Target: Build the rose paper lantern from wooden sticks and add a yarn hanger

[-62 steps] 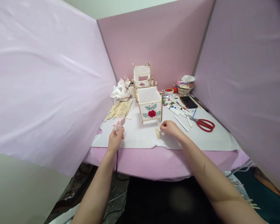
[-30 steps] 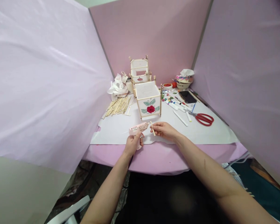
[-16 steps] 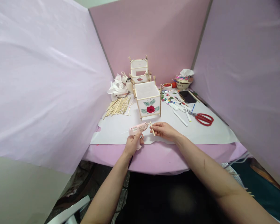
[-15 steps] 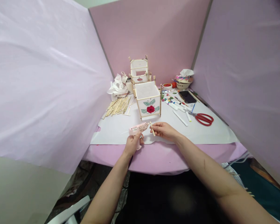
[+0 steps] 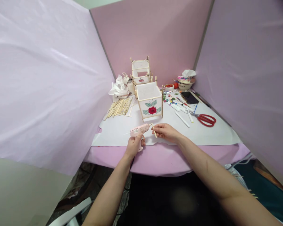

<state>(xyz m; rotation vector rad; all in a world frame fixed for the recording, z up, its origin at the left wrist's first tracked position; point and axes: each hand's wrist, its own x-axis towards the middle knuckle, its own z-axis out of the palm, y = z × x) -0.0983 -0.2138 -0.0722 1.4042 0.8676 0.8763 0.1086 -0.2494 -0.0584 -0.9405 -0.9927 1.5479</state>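
A pink hot glue gun (image 5: pixel 139 130) is gripped in my left hand (image 5: pixel 134 145), its nozzle pointing right. My right hand (image 5: pixel 166 131) pinches a short pale wooden stick (image 5: pixel 154 130), held tilted with its upper end at the nozzle tip; whether they touch I cannot tell. Just beyond both hands stands a white box-shaped lantern (image 5: pixel 150 102) framed with sticks, open on top, with a red rose and green leaves on its front. Another stick-framed lantern (image 5: pixel 141 66) is partly hidden behind it.
Left of the lantern lies a pile of sticks (image 5: pixel 118 108), with a white plastic bag (image 5: pixel 119 88) behind. To the right are white markers (image 5: pixel 182 119), red-handled scissors (image 5: pixel 206 120), a black phone (image 5: pixel 190 97) and a bowl (image 5: pixel 185 86). Cloth walls enclose the table's sides and back.
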